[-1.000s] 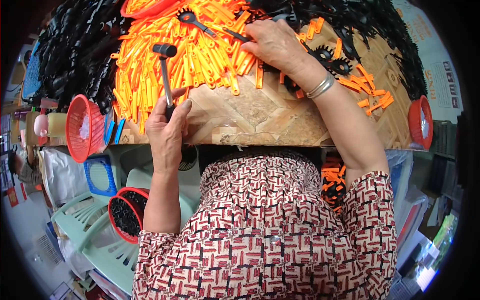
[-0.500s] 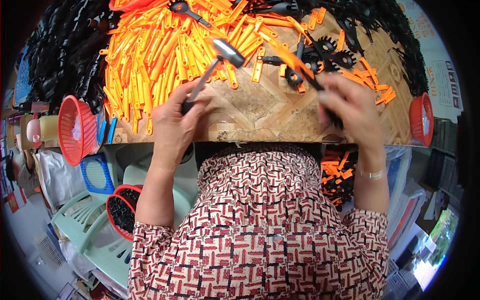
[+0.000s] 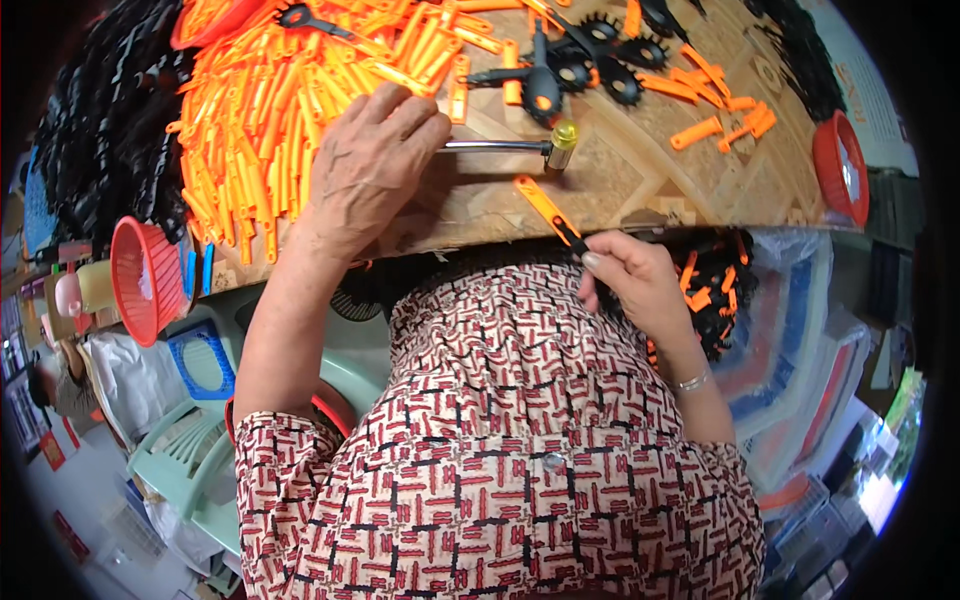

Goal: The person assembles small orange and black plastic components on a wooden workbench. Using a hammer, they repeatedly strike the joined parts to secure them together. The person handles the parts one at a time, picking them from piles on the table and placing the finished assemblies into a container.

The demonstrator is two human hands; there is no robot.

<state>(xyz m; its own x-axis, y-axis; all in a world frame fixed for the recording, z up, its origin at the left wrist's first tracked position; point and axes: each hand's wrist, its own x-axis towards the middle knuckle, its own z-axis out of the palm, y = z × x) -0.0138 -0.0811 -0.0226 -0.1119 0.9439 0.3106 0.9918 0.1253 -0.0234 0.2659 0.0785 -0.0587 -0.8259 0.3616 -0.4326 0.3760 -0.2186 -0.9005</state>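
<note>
The bare left hand (image 3: 375,165) curls in a fist-like grip, back upward; the bare right hand (image 3: 640,283), lower, pinches.

Bright, fairly even light falls on the desk (image 3: 660,195) ahead of the right hand (image 3: 635,278). Beyond the left hand (image 3: 370,165), the orange handles (image 3: 285,115) glare, while the black parts (image 3: 100,145) farther left sink into murk. A soft shadow lies beneath the hammer (image 3: 500,147), whose shaft glints. Well right of and below the right hand, a window-like patch (image 3: 878,500) burns out white. Fisheye distortion bows the desk's edge; the rim goes black.
</note>
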